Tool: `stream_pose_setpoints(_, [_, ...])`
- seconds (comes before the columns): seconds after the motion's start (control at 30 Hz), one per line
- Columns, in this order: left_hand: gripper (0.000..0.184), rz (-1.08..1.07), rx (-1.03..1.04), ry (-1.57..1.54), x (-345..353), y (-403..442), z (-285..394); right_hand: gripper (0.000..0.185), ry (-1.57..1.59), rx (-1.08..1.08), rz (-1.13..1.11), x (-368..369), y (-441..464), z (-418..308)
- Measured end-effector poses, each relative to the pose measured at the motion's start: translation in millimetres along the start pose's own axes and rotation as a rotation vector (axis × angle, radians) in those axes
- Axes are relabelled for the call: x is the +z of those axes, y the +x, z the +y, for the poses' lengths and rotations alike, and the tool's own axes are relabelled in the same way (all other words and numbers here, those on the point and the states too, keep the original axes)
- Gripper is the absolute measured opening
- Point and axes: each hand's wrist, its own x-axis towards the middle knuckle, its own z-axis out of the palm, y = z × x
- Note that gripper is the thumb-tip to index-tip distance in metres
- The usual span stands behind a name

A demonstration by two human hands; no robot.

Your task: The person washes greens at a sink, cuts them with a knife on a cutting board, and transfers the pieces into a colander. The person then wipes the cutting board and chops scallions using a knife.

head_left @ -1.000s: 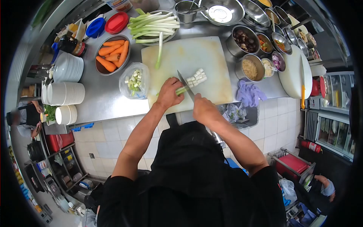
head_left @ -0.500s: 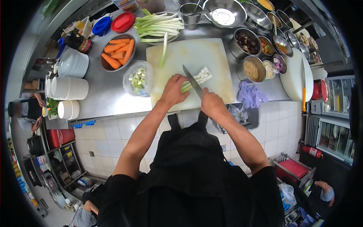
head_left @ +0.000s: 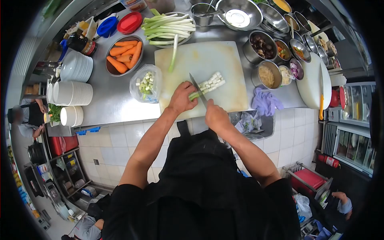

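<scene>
On the white cutting board (head_left: 224, 100), my left hand (head_left: 182, 98) presses down on green onion stalks (head_left: 193, 96), its fingers closed round them. My right hand (head_left: 217, 117) grips a kitchen knife (head_left: 197, 87) by the handle, and the blade lies across the stalks just right of my left fingers. Cut white pieces (head_left: 213, 82) sit in a row to the right of the blade. One whole green onion (head_left: 174, 54) hangs from the heaped plate of green onions (head_left: 168, 28) onto the board. Left of the board stands a plastic container of chopped green onion (head_left: 145, 84).
A bowl of carrots (head_left: 127, 55) and stacked white bowls (head_left: 74, 94) stand to the left. Metal pots (head_left: 260, 45) with ingredients line the right, near a purple cloth (head_left: 265, 101). A bin (head_left: 260, 127) sits below the counter edge. Other people appear at the sides.
The knife and my right hand have shifted left along the stalks, and my left hand has drawn back slightly left. More cut pieces now lie right of the blade.
</scene>
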Motion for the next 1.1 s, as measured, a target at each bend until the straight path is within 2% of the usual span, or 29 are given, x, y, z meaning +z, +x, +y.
stream_pose_setpoints(0.13, [0.033, 0.019, -0.014, -0.027, -11, -3, 10, 0.029, -0.029, -0.002, -0.031, -9, 3, 5])
stream_pose_setpoints(0.3, [0.035, 0.084, -0.012, 0.026, -21, -11, 16, 0.024, 0.002, -0.015, -0.098, -45, -20, -14])
stream_pose_setpoints(0.53, [0.028, 0.05, 0.008, -0.017, -6, -15, -4, 0.019, 0.036, -0.055, -0.144, -42, -14, -21])
stream_pose_setpoints(0.77, [0.029, 0.076, 0.002, -0.084, -6, -14, -6, 0.023, -0.027, -0.011, -0.036, 8, -3, -11])
stream_pose_setpoints(0.9, [0.04, 0.093, -0.043, -0.054, -28, -20, 13, 0.025, -0.029, -0.005, -0.048, -16, -6, -16])
stream_pose_setpoints(1.1, [0.037, 0.058, -0.016, -0.04, -24, -24, 0, 0.023, -0.004, -0.04, -0.13, -34, -16, -29])
